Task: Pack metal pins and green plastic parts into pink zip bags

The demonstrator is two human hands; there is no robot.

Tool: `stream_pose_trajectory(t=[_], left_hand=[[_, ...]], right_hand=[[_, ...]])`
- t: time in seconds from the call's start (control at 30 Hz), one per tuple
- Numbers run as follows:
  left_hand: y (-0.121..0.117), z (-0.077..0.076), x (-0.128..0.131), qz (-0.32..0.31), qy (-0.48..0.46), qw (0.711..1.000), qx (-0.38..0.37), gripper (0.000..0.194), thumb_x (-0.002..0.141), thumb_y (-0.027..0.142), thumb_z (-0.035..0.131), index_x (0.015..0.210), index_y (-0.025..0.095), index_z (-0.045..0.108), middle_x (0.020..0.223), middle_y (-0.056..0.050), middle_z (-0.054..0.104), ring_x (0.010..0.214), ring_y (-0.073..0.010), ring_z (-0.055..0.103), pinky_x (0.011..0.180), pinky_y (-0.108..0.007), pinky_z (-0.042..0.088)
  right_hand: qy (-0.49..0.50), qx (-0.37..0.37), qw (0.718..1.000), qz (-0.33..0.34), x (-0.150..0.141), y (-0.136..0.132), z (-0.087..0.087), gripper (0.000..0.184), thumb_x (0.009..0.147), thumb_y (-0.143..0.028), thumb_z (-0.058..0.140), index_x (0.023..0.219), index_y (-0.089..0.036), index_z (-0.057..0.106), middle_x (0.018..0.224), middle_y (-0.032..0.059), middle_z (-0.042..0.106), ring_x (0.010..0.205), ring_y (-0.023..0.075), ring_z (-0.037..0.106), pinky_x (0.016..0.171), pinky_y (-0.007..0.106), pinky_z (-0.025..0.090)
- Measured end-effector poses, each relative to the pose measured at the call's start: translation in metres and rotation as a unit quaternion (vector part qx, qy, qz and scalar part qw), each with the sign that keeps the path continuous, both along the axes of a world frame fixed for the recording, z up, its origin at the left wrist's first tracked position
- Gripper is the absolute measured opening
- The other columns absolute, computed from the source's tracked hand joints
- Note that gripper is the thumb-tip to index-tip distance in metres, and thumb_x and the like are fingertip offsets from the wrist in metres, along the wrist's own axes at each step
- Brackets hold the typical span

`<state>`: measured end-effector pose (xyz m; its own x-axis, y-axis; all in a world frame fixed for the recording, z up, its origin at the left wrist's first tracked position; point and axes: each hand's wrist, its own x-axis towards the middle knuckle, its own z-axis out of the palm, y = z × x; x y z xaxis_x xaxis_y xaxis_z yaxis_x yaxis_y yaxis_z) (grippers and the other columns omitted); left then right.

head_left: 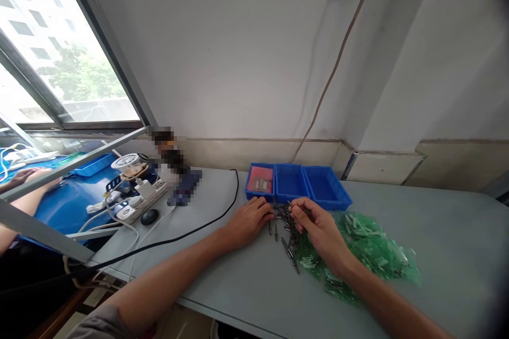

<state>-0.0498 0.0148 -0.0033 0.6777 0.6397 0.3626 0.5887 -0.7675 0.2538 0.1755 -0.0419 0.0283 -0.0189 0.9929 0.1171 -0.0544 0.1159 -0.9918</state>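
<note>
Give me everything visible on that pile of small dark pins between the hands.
The small dark pins look like slim metal pieces, loosely scattered flat on the grey table before the blue trays. The left hand touches their left edge; the right hand pinches one above them. Green plastic bags border them on the right.

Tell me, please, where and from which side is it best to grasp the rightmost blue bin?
Probably grip the rightmost blue bin by its right rim, coming from the right: that side is free, while another bin touches its left side and the right hand lies in front.
</note>
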Motion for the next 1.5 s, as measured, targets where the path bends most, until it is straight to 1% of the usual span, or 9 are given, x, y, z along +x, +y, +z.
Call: stream_pose_trajectory(t=[0.1, 0.3, 0.43, 0.57, 0.67, 0.93, 1.17, 1.3, 1.5], left_hand=[[0.0001, -0.0003, 0.0002, 0.001, -0.001, 1.000, -0.002, 0.025, 0.116, 0.034, 0.045, 0.108, 0.021, 0.064, 0.106, -0.006, 0.064, 0.098, -0.0226, 0.058, 0.088, -0.036, 0.051], [-0.0003, -0.0001, 0.0004, 0.008, -0.003, 1.000, -0.005, 0.027, 0.117, 0.035, 0.043, 0.109, 0.020, 0.065, 0.106, -0.006, 0.065, 0.097, -0.0226, 0.059, 0.087, -0.036, 0.051], [0.0000, -0.0004, -0.0003, 0.005, -0.011, 1.000, -0.010, 0.026, 0.117, 0.034, 0.043, 0.109, 0.021, 0.064, 0.106, -0.006, 0.065, 0.096, -0.0223, 0.059, 0.085, -0.036, 0.051], [0.0004, -0.0009, -0.0008, 0.000, -0.015, 1.000, -0.009, 0.024, 0.116, 0.034, 0.044, 0.109, 0.021, 0.063, 0.107, -0.006, 0.066, 0.096, -0.0222, 0.059, 0.084, -0.035, 0.050], [0.0004, -0.0011, -0.0008, -0.002, -0.019, 1.000, -0.007, 0.022, 0.116, 0.033, 0.046, 0.107, 0.020, 0.062, 0.107, -0.006, 0.066, 0.096, -0.0225, 0.059, 0.086, -0.036, 0.050], [-0.0002, 0.0002, -0.0013, -0.008, -0.021, 1.000, -0.011, 0.023, 0.116, 0.033, 0.045, 0.110, 0.021, 0.063, 0.107, -0.006, 0.065, 0.097, -0.0225, 0.059, 0.087, -0.036, 0.051], [0.0008, -0.0020, -0.0015, -0.006, -0.020, 1.000, -0.010, 0.021, 0.116, 0.033, 0.046, 0.110, 0.021, 0.063, 0.106, -0.006, 0.065, 0.097, -0.0228, 0.059, 0.088, -0.036, 0.050], [0.0012, -0.0025, -0.0022, -0.012, -0.020, 1.000, -0.009, 0.021, 0.116, 0.032, 0.045, 0.112, 0.021, 0.063, 0.107, -0.006, 0.064, 0.097, -0.0226, 0.059, 0.087, -0.035, 0.050], [0.0000, 0.0002, -0.0017, -0.013, -0.019, 1.000, -0.011, 0.023, 0.116, 0.033, 0.044, 0.111, 0.022, 0.063, 0.106, -0.006, 0.063, 0.097, -0.0226, 0.059, 0.087, -0.035, 0.050]], right_hand=[[0.015, -0.009, 1.000, 0.010, -0.0006, -0.0007, -0.0003, 0.050, 0.090, -0.072, 0.074, 0.091, -0.023, 0.069, 0.083, 0.0008, 0.059, 0.063, 0.0147, 0.047, 0.059, 0.030, 0.041], [0.089, -0.049, 0.994, 0.043, -0.0006, -0.0005, -0.0012, 0.044, 0.093, -0.066, 0.074, 0.093, -0.023, 0.067, 0.078, -0.0023, 0.051, 0.062, 0.0141, 0.044, 0.060, 0.030, 0.042], [0.064, -0.032, 0.997, 0.019, 0.0002, 0.0009, -0.0005, 0.045, 0.086, -0.065, 0.082, 0.098, -0.025, 0.065, 0.085, -0.0009, 0.056, 0.064, 0.0150, 0.047, 0.059, 0.030, 0.043], [0.001, 0.004, 1.000, -0.006, 0.0004, 0.0028, 0.0000, 0.046, 0.081, -0.065, 0.086, 0.089, -0.026, 0.063, 0.074, -0.0035, 0.054, 0.063, 0.0163, 0.050, 0.060, 0.031, 0.044], [-0.024, 0.021, 0.999, -0.013, 0.0003, 0.0023, 0.0022, 0.046, 0.081, -0.064, 0.086, 0.084, -0.026, 0.062, 0.074, -0.0031, 0.055, 0.063, 0.0162, 0.048, 0.059, 0.031, 0.044], [0.063, -0.036, 0.997, 0.025, 0.0005, -0.0024, 0.0050, 0.046, 0.085, -0.066, 0.083, 0.093, -0.023, 0.071, 0.083, 0.0004, 0.060, 0.062, 0.0134, 0.046, 0.057, 0.029, 0.041], [0.101, -0.057, 0.992, 0.044, 0.0002, 0.0018, 0.0009, 0.044, 0.088, -0.065, 0.080, 0.096, -0.023, 0.069, 0.080, -0.0018, 0.053, 0.060, 0.0126, 0.041, 0.057, 0.029, 0.038], [0.089, -0.047, 0.995, 0.025, 0.0016, 0.0015, 0.0016, 0.043, 0.084, -0.060, 0.086, 0.099, -0.025, 0.066, 0.080, -0.0035, 0.054, 0.063, 0.0131, 0.045, 0.059, 0.028, 0.039], [0.027, -0.031, 0.999, 0.028, 0.0034, -0.0011, 0.0045, 0.039, 0.084, -0.054, 0.089, 0.091, -0.024, 0.065, 0.074, -0.0046, 0.055, 0.063, 0.0136, 0.049, 0.061, 0.028, 0.040]])
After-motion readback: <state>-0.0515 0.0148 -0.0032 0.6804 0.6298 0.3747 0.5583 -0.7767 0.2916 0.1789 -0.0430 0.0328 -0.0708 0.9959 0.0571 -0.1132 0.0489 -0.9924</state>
